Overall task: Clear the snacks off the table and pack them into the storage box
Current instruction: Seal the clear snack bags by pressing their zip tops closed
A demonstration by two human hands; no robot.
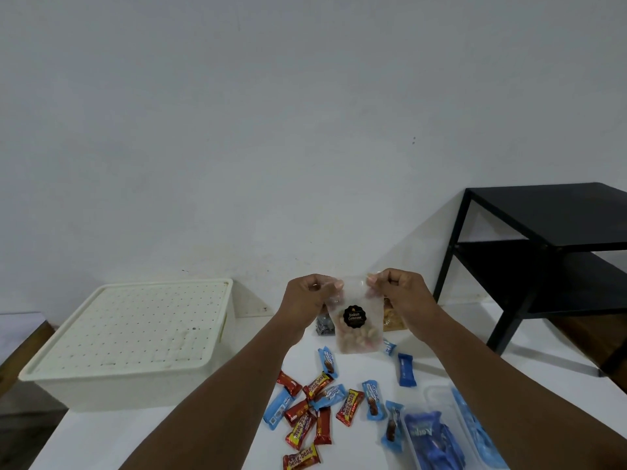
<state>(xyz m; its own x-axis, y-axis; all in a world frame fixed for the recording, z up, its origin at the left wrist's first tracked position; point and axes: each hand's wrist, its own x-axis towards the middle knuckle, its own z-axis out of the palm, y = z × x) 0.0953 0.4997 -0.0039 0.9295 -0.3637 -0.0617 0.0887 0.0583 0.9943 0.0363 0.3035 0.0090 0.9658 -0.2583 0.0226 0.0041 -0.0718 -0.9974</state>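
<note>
A clear biscuit pouch (357, 329) with a round black label hangs in the air above the table's far side. My left hand (307, 298) pinches its top left corner and my right hand (398, 293) pinches its top right corner. The cream storage box (132, 340) stands at the left with its dotted lid on. Below the pouch, several red wafer bars (317, 385) and blue snack bars (406, 369) lie scattered on the white table (135, 439). A clear tray of blue packs (437, 435) sits at the front right.
A black metal shelf (549, 252) stands at the right against the white wall. Behind the pouch lie a dark packet (324, 325) and a yellowish packet (392, 317), both partly hidden. A dark wooden surface shows at the far left edge.
</note>
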